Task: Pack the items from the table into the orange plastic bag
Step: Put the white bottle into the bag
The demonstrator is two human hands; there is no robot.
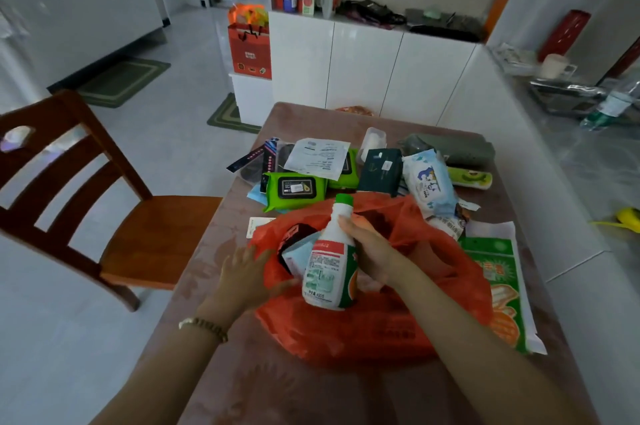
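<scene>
Right hand fingers are curled round the shoulder of a white bottle, just below its green cap, with the right hand behind the label. The bottle is tilted, base down, over the mouth of the orange plastic bag, partly inside it.

Left hand: fingers extended and spread, touching the bag's left rim, holding nothing.

Assessment: the bottle looks rigid and smooth-walled. If full, it is probably among the heavier items. The narrow shoulder is a sound place to hold it, and a hand under the base would be safer. The bag film is thin and limp, so its mouth needs holding open at the rim.

The bag lies on the worktop and already contains some items. Beyond it, unpacked, are a green wipes pack, a dark box and a pale blue wipes pack. All three look soft or light.
</scene>
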